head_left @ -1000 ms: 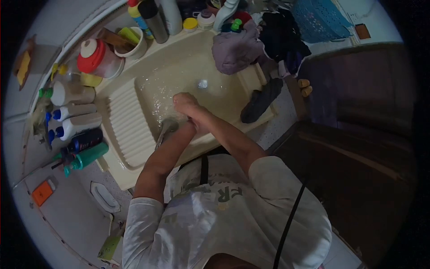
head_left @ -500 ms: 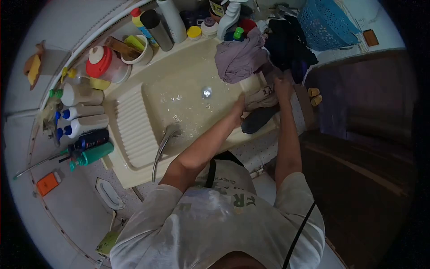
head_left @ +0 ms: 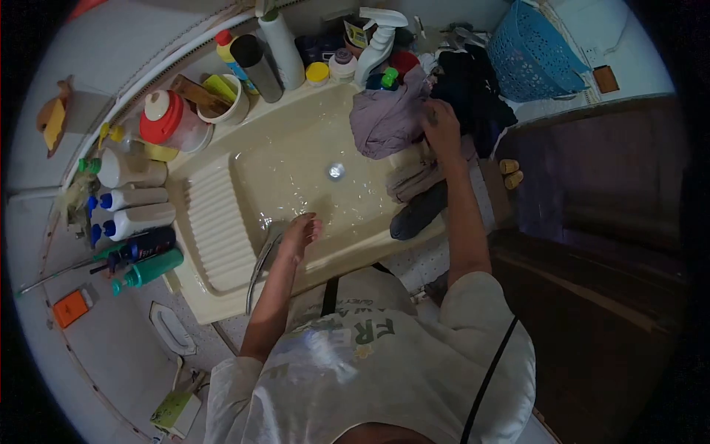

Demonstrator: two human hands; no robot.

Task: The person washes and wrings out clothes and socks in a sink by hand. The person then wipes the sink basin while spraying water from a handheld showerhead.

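Observation:
Over the cream sink hangs my left hand, open and holding nothing, close to the metal faucet head. My right hand reaches across the sink's right end to the edge of a bunched mauve cloth. Its fingertips meet the fabric, but whether they grip it is hard to see. Below that forearm lie a brownish folded cloth and a dark grey sock-like piece, both on the sink's right rim. A heap of black clothes sits just beyond the right hand.
Several bottles line the left ledge beside the ribbed washboard. Along the back stand a red-lidded jar, a white tub and a spray bottle. A blue basket stands at the back right.
My left hand has left the brownish cloth and moved left over the sink beside the faucet. My right hand has moved up and away to the mauve cloth. The view has shifted slightly.

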